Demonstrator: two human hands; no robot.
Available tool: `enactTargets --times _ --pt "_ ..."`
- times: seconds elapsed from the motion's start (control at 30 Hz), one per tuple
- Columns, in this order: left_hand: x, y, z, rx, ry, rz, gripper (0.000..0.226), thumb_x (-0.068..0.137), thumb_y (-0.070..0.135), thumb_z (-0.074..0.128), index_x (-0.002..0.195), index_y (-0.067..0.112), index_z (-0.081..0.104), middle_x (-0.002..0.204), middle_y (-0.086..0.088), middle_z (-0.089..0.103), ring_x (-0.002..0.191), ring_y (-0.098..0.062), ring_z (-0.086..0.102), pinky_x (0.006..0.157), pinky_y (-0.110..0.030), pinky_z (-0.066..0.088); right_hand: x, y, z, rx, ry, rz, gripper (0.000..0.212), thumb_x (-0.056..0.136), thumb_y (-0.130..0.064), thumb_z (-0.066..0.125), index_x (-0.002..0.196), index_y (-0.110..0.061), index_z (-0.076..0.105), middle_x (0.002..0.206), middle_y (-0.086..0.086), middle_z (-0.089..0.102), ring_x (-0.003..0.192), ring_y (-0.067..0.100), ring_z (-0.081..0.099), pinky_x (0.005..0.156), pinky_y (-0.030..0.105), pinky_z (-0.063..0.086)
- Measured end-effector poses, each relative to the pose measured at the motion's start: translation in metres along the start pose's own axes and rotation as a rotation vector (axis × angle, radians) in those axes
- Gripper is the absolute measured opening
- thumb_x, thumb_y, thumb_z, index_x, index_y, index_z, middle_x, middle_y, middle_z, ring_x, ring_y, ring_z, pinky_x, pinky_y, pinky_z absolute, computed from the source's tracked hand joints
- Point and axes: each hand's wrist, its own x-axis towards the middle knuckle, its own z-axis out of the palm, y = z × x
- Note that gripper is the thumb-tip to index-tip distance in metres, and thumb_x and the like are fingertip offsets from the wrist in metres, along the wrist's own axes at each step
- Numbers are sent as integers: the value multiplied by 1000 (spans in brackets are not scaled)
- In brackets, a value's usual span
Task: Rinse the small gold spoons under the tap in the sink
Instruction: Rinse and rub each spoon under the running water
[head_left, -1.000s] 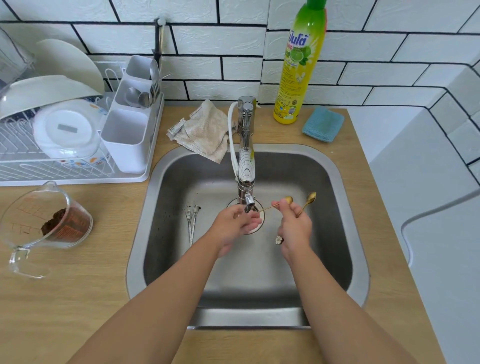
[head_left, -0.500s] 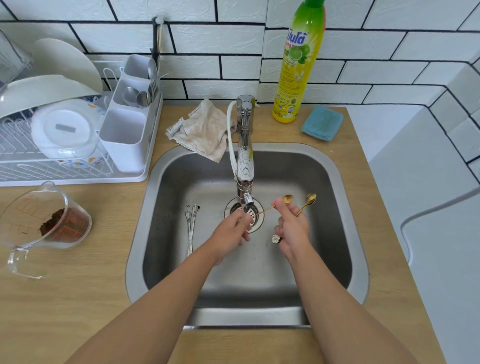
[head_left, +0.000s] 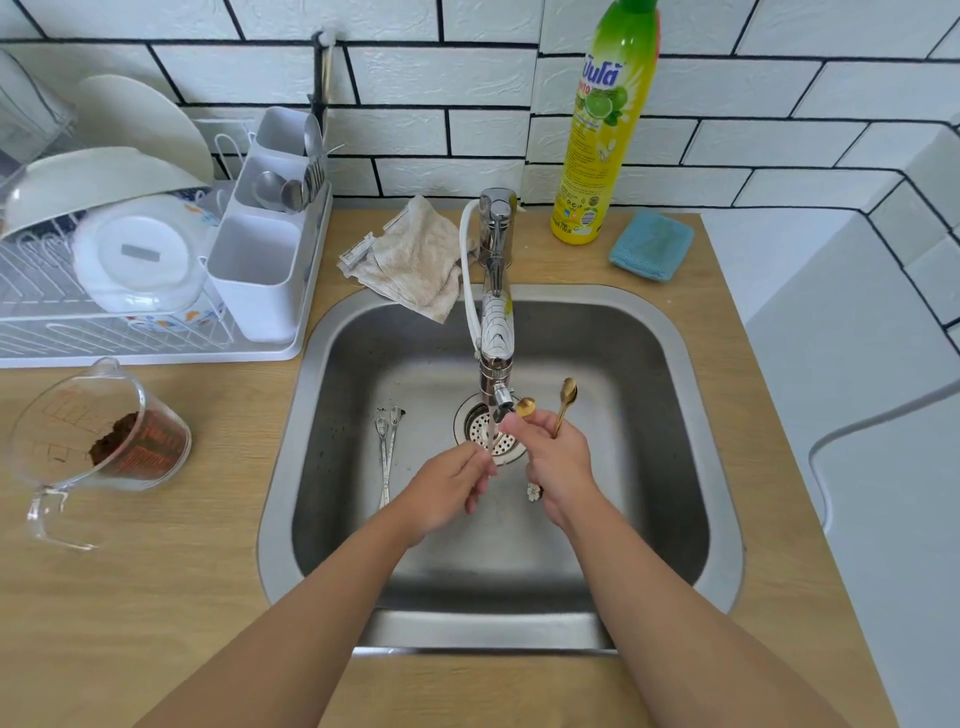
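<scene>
Under the tap, water now running, left hand lowered

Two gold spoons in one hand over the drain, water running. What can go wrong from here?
1. The right hand grips both gold spoons by their thin handles, so a wet one could slip and fall onto the drain strainer.
2. The stream falls on the left hand, beside the spoon bowls, so they may go unrinsed.
3. Water may splash from the fingers toward the cloth.
</scene>
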Motion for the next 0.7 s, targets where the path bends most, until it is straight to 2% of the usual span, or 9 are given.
enactTargets --times 0.1,0.23,0.37,0.5,0.57,0.63,0.7 --pt "-6 -3 -7 -21 -27 -54 32 107 26 41 84 16 61 72 2 62 57 -9 58 54 -12 42 3 -1 -3 3 19 4 13 90 -11 79 82 -13 68 66 -6 73 37 -3 51 39 8 38" --pt "8 18 -2 16 30 -41 34 106 32 40 83 17 60 68 6 63 57 -6 61 51 -10 40 -4 2 1 -128 -94 43 14 91 -15 78 81 -13 68 57 -10 64 38 -4 51 38 8 37" --pt "17 25 0 52 3 -30 32 106 32 42 83 18 60 66 8 59 56 -8 59 53 -11 39 3 -5 -8 50 76 33 10 90 -14 79 90 -10 70 58 -11 61 35 -3 46 36 9 34" --pt "9 15 -10 12 -61 -75 29 105 27 45 94 11 65 68 6 57 53 -11 53 52 -16 41 8 -5 -15 97 186 19 16 88 -16 80 99 -9 72 79 -2 68 41 -2 45 42 11 34" --pt "4 13 -13 -93 -71 -115 26 106 21 46 99 6 67 67 3 56 48 -10 50 47 -19 40 8 -1 -12 60 153 15 22 87 -14 82 104 -15 69 75 -5 66 47 -4 52 54 14 40" --pt "-2 12 -20 -115 -101 -136 23 105 16 47 103 3 65 67 1 58 48 -11 51 49 -22 41 7 5 -8 -2 46 24 39 85 -11 83 115 -24 61 73 -9 69 54 -5 60 58 15 43" --pt "-11 10 -32 -59 -230 -172 18 104 17 52 107 2 62 71 -1 65 51 -12 58 52 -23 45 6 15 -6 -145 -105 35 53 83 -8 85 121 -30 55 72 -12 70 66 -3 67 62 13 46"
